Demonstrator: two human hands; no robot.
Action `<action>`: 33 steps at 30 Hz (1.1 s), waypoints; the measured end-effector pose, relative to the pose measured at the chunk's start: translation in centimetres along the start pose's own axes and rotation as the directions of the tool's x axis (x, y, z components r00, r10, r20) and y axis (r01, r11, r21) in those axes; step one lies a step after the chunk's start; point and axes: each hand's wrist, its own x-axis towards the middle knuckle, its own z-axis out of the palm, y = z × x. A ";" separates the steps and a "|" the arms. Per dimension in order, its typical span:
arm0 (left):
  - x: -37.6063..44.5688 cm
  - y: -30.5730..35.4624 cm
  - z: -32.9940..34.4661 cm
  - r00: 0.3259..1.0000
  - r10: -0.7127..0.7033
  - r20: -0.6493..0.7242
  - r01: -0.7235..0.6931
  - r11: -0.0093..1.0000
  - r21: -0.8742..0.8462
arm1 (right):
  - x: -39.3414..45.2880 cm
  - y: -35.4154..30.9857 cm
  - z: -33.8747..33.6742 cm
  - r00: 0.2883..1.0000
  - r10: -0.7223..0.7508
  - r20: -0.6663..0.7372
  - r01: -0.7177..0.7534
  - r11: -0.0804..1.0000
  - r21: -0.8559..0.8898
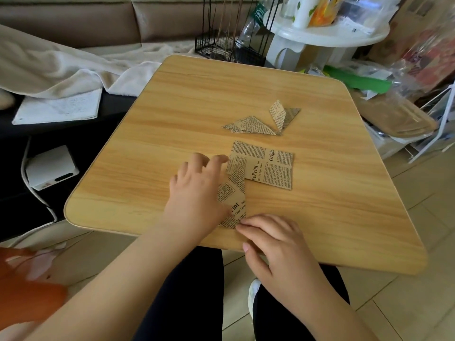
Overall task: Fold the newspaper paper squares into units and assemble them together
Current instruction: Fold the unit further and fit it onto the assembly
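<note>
A partly folded newspaper-print piece point(234, 200) lies near the front of the wooden table point(172, 114). My left hand point(197, 190) lies flat on its left side, fingers spread and pressing down. My right hand point(273, 242) pinches the piece's near tip with fingertips. A flat newspaper square point(270, 168) lies just beyond, its near-left corner under the folded piece. Farther back rest two folded units: a flat triangle point(248, 126) and a pointed one point(283, 115) touching it at the tip.
A white round side table point(327, 35) with bottles and a black wire rack point(221, 43) stand behind the table. Plastic bags and a tray clutter the right. A beige sofa with a towel and a white box point(51, 167) lie left. My knees are under the front edge.
</note>
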 end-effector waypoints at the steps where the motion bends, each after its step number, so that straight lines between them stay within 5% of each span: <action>1: -0.8 -0.2 0.3 0.991 0.018 -0.131 -0.024 0.999 -0.047 | 0.0 -0.1 0.1 1.000 0.003 -0.005 -0.003 1.000 -0.002; 4: -3.1 -0.5 1.9 0.965 0.035 -0.262 -0.071 0.989 -0.129 | 0.1 -0.2 0.2 1.000 0.016 -0.021 -0.016 1.000 -0.007; 21: -3.7 -1.5 1.6 0.929 -0.369 0.041 0.371 0.920 -0.129 | 0.1 -0.5 0.7 0.996 0.076 -0.039 -0.076 0.997 0.011; 27: -3.5 -1.3 1.2 0.915 -0.395 0.077 0.401 0.911 -0.095 | 2.5 -1.6 1.0 0.918 0.386 -0.084 -0.358 0.903 0.236; 33: -3.5 -1.0 1.3 0.925 -0.370 0.086 0.376 0.924 -0.067 | 4.2 -2.6 0.6 0.792 0.598 0.122 -0.608 0.792 0.059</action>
